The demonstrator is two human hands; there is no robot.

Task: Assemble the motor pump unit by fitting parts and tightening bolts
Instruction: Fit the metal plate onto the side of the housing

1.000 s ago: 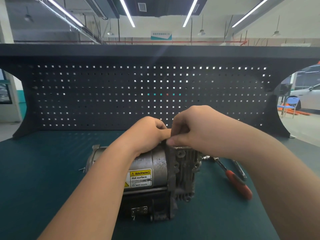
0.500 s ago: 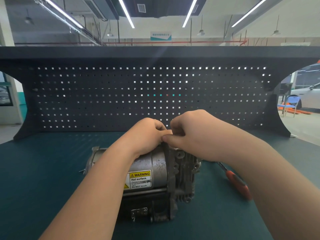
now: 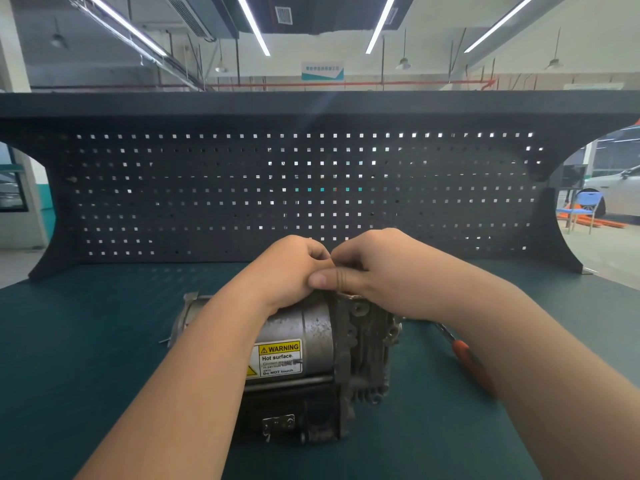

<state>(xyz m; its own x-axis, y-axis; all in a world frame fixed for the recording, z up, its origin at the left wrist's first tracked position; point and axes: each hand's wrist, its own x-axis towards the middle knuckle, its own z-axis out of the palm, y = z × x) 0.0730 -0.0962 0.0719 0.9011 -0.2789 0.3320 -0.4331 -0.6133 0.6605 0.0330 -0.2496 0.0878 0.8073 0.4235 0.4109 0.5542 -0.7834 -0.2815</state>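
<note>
A worn grey metal motor pump unit (image 3: 311, 355), cylinder-shaped with a yellow hot-surface warning label (image 3: 277, 358), lay on its side at the centre of the dark green tabletop (image 3: 86, 341). Both hands met at its 12 o'clock edge. The left hand (image 3: 291, 268) curled over the casing. The right hand (image 3: 377, 268) pinched something there, too hidden to name, probably a bolt being started by finger. An orange-handled screwdriver (image 3: 467, 358) lay at 3 o'clock; tightening would likely call for it next.
</note>
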